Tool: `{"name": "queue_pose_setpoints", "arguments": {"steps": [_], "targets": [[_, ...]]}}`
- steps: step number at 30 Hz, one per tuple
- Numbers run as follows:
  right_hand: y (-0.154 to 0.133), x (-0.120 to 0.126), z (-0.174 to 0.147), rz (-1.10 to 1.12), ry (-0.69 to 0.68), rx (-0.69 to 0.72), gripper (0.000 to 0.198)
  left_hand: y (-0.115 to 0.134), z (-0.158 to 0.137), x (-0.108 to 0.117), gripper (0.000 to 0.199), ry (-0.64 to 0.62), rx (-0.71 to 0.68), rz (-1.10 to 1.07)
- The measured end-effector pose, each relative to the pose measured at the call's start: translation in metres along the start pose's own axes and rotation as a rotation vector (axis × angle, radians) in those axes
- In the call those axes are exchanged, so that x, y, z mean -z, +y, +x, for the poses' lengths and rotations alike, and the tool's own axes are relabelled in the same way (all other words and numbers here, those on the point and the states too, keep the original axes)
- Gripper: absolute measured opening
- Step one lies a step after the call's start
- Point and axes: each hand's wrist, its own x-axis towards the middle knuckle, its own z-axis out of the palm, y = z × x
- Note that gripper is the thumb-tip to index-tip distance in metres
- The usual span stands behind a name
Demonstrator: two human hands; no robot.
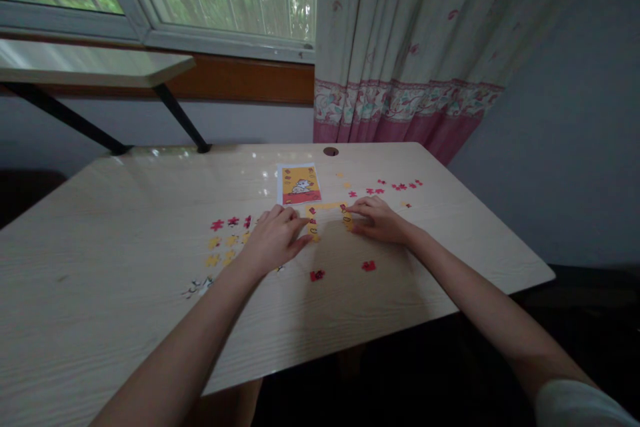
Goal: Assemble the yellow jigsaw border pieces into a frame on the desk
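A partly joined jigsaw puzzle (pixel 330 205) lies on the table, its yellow pieces forming a top edge with two sides running down. At its left side is my left hand (pixel 277 237), thumb and forefinger apart, their tips touching the pieces. My right hand (pixel 377 219) lies at the opposite side, with fingers stretched out against the right-hand pieces. Neither hand lifts a piece. Below the puzzle are two red corner pieces, one to the left (pixel 317 275) and one to the right (pixel 369 266). My left hand and forearm hide some loose pieces.
A picture card (pixel 301 185) with a white animal on yellow and red lies behind the puzzle. Loose yellow pieces (pixel 214 243) and white pieces (pixel 204 285) are at left. Several red pieces (pixel 399 187) lie at right. A raised shelf (pixel 100 67) stands at the back left.
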Motion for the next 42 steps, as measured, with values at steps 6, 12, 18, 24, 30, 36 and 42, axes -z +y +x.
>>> {"name": "queue_pose_setpoints", "arguments": {"steps": [6,12,18,24,30,36,42], "targets": [[0.003,0.001,-0.001,0.022,-0.025,-0.001,0.041,-0.001,0.0,0.0,0.037,-0.007,0.003,-0.025],[0.011,-0.002,0.001,0.047,0.01,-0.053,0.034,-0.004,0.0,0.0,0.037,-0.009,-0.015,-0.037],[0.007,-0.003,0.002,0.039,0.046,-0.041,0.036,-0.01,-0.001,-0.002,0.041,-0.004,-0.017,-0.039],[0.003,-0.004,0.0,0.013,0.039,-0.038,0.038,-0.009,-0.002,0.0,0.042,-0.013,-0.012,-0.042],[0.002,-0.002,0.002,-0.007,0.017,-0.039,0.038,-0.007,-0.001,0.0,0.041,-0.026,-0.008,-0.011],[0.003,-0.004,0.001,-0.001,0.01,-0.057,0.039,-0.006,-0.001,0.002,0.042,-0.024,-0.014,-0.024],[0.002,-0.003,0.001,0.006,0.0,-0.059,0.04,-0.008,-0.001,0.0,0.041,-0.023,-0.03,-0.033]]}}
